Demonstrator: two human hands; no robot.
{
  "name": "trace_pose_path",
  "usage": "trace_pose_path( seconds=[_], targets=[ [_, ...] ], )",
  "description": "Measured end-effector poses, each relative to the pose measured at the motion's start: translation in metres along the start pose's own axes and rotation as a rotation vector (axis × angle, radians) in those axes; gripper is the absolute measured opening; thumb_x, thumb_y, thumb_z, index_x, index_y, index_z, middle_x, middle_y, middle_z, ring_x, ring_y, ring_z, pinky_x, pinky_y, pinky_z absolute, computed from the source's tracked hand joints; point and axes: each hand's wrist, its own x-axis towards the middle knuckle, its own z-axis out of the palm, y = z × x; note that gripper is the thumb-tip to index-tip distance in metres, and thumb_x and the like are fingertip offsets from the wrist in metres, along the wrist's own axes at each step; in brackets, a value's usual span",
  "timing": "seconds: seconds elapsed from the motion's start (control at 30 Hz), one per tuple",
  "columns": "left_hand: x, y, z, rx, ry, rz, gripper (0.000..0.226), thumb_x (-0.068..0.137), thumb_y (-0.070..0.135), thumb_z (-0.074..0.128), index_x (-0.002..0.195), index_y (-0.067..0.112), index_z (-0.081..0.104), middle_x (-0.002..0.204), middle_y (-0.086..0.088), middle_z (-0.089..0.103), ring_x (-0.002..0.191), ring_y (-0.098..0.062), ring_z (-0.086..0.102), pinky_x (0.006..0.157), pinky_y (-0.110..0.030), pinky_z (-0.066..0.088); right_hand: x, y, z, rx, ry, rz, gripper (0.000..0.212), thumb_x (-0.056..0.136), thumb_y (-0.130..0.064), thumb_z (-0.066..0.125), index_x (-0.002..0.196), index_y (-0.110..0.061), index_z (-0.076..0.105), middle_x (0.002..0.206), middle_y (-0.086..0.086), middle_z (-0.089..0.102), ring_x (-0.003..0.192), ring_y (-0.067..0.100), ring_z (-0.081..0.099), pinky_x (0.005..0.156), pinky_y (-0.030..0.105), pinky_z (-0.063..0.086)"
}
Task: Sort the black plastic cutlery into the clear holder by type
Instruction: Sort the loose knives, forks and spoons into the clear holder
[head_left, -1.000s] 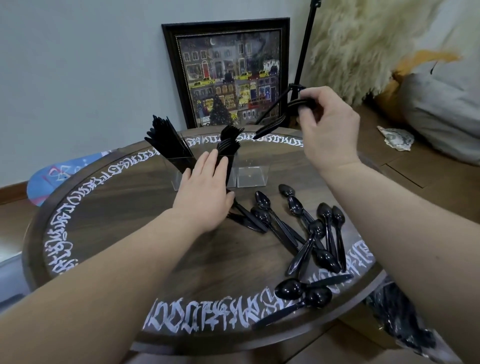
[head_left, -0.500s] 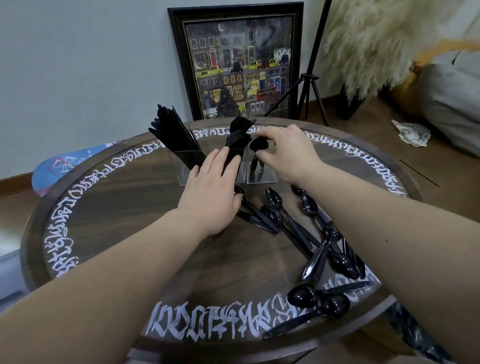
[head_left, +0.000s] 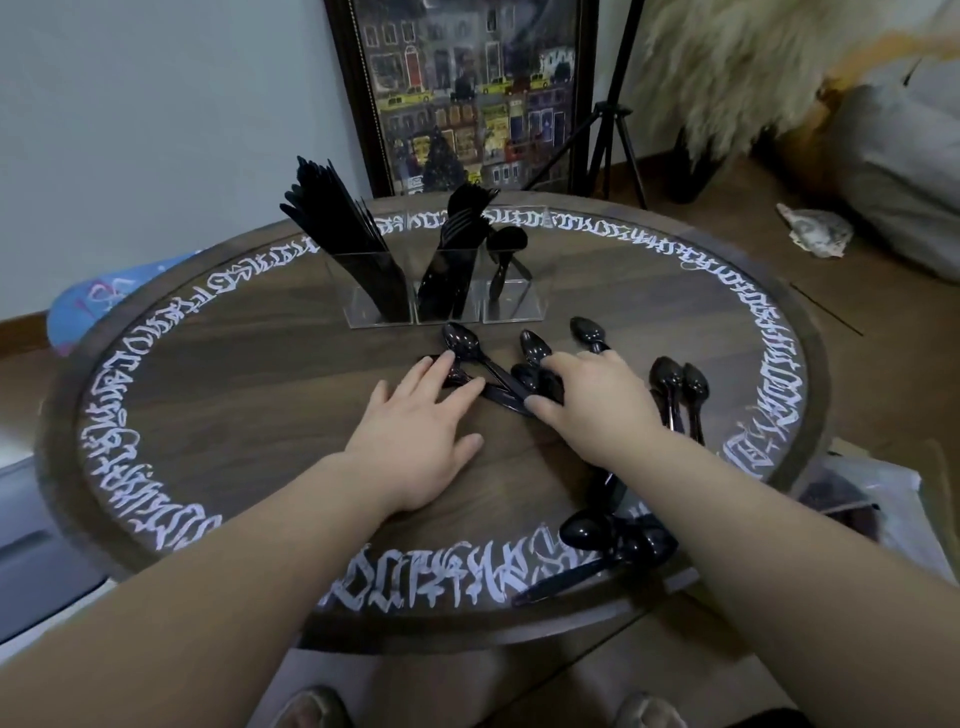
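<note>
Round counter (head_left: 249, 415), spoon step: our left hand (head_left: 415, 441) rests flat, right hand (head_left: 592, 400) closing on loose spoons (head_left: 519, 384); next, lift them to the holder (head_left: 447, 291).

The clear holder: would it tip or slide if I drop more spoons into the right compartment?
Probably stable: the clear holder stands flat, with knives and forks filling two compartments. It looks like light plastic on a smooth table, so a hard drop might slide it. One spoon leans inside.
</note>
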Motion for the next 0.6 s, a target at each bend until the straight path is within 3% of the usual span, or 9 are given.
trace_pose_path(
  seconds=[0.13,0.5,0.6],
  targets=[
    [-0.006,0.0,0.0,-0.032,0.02,-0.004,0.062,0.097,0.05,0.036,0.151,0.034,0.012,0.161,0.002,-0.007,0.147,-0.018,-0.007,0.118,-0.049,0.008,-0.001,-0.009,0.006,0.048,-0.045,-0.059,0.052,0.09,-0.044,0.057,0.136,-0.023,0.048,0.124,0.005,0.056,0.116,0.028,0.045,0.097,0.033,0.036],
    [-0.049,-0.013,-0.002,-0.106,-0.011,-0.061,0.065,0.095,0.042,0.047,0.151,0.025,0.018,0.16,0.002,-0.001,0.147,-0.018,0.003,0.117,-0.044,0.019,-0.025,-0.034,0.01,0.104,-0.124,-0.178,0.059,0.084,-0.044,0.065,0.136,-0.024,0.047,0.125,0.003,0.055,0.116,0.024,0.049,0.095,0.035,0.044],
    [-0.06,-0.01,-0.003,-0.16,-0.002,-0.087,0.066,0.095,0.041,0.048,0.151,0.025,0.018,0.161,0.002,-0.002,0.147,-0.018,0.006,0.116,-0.044,0.022,-0.035,-0.035,0.008,0.11,-0.09,-0.193,0.062,0.084,-0.045,0.065,0.139,-0.028,0.043,0.134,-0.001,0.047,0.123,0.022,0.041,0.1,0.036,0.04]
  ],
)
